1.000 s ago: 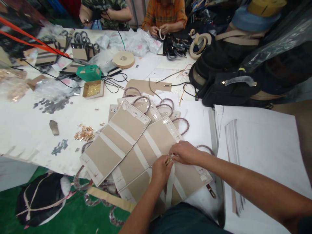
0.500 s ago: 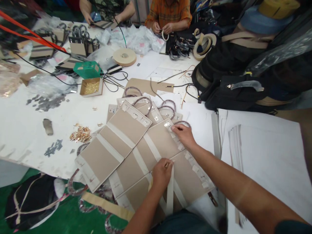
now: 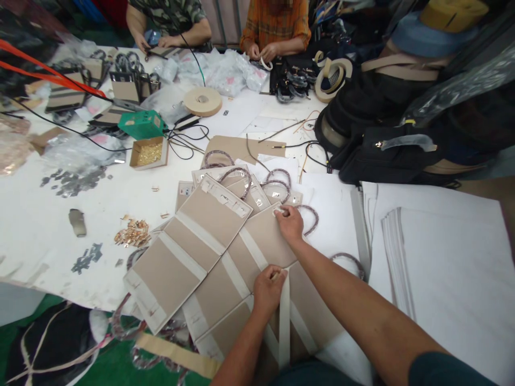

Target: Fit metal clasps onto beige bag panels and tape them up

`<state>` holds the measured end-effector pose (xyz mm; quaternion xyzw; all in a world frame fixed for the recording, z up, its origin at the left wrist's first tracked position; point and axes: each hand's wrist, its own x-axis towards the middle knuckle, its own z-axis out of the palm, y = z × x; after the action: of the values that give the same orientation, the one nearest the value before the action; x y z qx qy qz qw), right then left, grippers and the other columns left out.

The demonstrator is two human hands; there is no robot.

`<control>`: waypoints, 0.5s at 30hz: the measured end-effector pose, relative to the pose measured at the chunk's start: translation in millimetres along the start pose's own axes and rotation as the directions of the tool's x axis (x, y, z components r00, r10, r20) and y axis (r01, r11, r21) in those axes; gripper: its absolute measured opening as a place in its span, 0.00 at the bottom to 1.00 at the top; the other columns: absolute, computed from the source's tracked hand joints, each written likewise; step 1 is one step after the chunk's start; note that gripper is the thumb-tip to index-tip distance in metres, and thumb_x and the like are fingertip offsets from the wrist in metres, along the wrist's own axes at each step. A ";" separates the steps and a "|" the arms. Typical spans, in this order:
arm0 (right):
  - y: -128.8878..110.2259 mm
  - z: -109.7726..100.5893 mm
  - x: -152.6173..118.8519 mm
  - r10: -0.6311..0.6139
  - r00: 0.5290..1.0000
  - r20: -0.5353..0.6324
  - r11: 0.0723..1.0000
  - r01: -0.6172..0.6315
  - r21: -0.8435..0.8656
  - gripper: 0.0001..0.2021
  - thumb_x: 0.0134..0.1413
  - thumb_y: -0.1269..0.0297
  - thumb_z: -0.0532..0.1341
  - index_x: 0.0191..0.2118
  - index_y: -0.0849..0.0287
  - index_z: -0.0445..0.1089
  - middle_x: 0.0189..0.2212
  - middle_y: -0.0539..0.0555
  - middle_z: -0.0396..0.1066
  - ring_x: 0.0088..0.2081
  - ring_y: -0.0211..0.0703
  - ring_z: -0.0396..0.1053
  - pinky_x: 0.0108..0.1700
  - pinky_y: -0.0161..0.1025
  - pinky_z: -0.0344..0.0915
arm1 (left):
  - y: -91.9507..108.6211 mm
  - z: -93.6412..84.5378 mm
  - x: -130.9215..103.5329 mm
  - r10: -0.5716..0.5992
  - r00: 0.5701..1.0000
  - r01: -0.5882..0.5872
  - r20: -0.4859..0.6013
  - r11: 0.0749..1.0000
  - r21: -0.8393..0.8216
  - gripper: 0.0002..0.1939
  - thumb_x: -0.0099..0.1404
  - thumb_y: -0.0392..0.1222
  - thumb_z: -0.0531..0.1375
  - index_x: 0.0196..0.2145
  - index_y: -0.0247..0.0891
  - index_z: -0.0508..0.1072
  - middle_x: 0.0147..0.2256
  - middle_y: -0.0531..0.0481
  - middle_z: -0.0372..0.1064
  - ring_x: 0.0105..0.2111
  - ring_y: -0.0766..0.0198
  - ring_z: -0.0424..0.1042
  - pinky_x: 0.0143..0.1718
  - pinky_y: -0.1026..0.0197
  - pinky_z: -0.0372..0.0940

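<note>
Several beige panels with pale cross strips lie overlapping on the white table; the uppermost panel (image 3: 189,246) slants at the left. My left hand (image 3: 269,292) is closed, pinching the end of a pale tape strip (image 3: 284,321) that hangs down over the lower panels. My right hand (image 3: 290,222) is closed at the top edge of the middle panel (image 3: 263,233), beside a wrapped brown handle (image 3: 310,220). Whatever its fingertips hold is too small to make out. More wrapped handles (image 3: 277,179) stick out behind the panels.
Gold metal pieces (image 3: 132,233), grey pieces (image 3: 87,257) and a box of small gold parts (image 3: 148,153) lie left. A tape roll (image 3: 202,102) sits farther back. Black bags (image 3: 386,153) and white sheets (image 3: 450,246) are right. Two people work across the table.
My right hand has moved slightly left and up to the middle panel's top corner. My left hand still pinches the strip. The right panel has shifted, and another handle shows beyond my right forearm.
</note>
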<state>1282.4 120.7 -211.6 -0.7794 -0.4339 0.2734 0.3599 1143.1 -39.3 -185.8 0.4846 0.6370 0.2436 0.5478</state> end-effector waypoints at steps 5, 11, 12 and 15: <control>0.0 -2.7 12.4 0.072 0.997 0.028 0.997 -0.072 -0.008 0.16 0.59 0.51 0.57 0.43 0.55 0.74 0.31 0.51 0.75 0.33 0.46 0.70 0.38 0.41 0.64 | 4.0 -5.2 -4.7 0.062 0.998 -0.061 0.029 0.998 -0.017 0.08 0.62 0.45 0.61 0.36 0.40 0.75 0.32 0.53 0.72 0.33 0.62 0.70 0.37 0.61 0.64; 5.8 -31.1 13.9 -0.010 0.998 0.054 0.999 0.012 -0.042 0.23 0.53 0.45 0.63 0.48 0.55 0.74 0.40 0.55 0.74 0.41 0.50 0.70 0.46 0.45 0.66 | 7.5 -5.8 -17.7 0.070 0.997 -0.067 0.022 0.990 -0.122 0.07 0.62 0.44 0.60 0.34 0.39 0.74 0.31 0.51 0.71 0.34 0.61 0.71 0.38 0.60 0.64; 8.6 -38.0 9.8 -0.054 0.995 0.084 0.997 0.059 -0.052 0.24 0.52 0.45 0.64 0.50 0.56 0.74 0.42 0.56 0.73 0.42 0.50 0.70 0.47 0.45 0.66 | 9.3 -5.8 -20.0 0.053 0.998 -0.050 0.015 0.987 -0.151 0.08 0.62 0.45 0.61 0.35 0.39 0.75 0.31 0.51 0.72 0.33 0.61 0.71 0.37 0.60 0.64; 13.2 -61.8 -10.4 -0.196 0.976 0.092 0.979 0.200 -0.046 0.29 0.55 0.47 0.64 0.58 0.58 0.71 0.46 0.60 0.72 0.43 0.51 0.70 0.50 0.49 0.67 | 19.8 -7.7 -25.8 -0.002 0.999 -0.010 -0.049 0.969 -0.246 0.21 0.59 0.47 0.65 0.49 0.38 0.75 0.31 0.53 0.72 0.32 0.62 0.71 0.37 0.61 0.65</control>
<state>1329.5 86.8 -184.4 -0.7294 -0.5320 0.2575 0.3445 1141.1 -52.3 -155.1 0.4078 0.6141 0.3336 0.5876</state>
